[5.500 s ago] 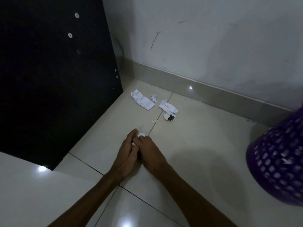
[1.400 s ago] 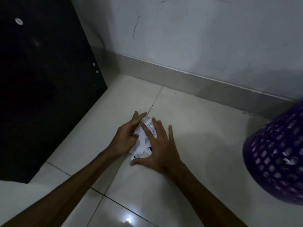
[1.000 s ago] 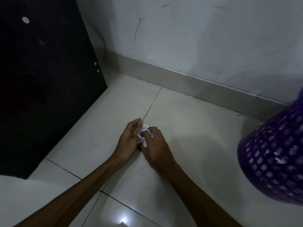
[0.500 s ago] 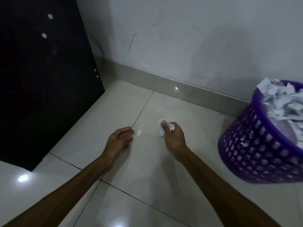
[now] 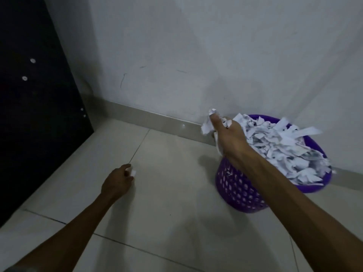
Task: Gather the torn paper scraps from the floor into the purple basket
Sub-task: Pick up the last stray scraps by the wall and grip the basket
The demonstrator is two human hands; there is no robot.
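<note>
Right hand grips a wad of scraps at 1 basket, heaped w/ paper; no legible print. Left hand pinches 1 scrap on floor.

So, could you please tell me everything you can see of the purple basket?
The purple basket looks like plastic, round, its wall pierced with rows of small holes. It stands upright on the tiled floor near the wall, heaped above its rim with white paper scraps. The right forearm crosses its near rim.
</note>
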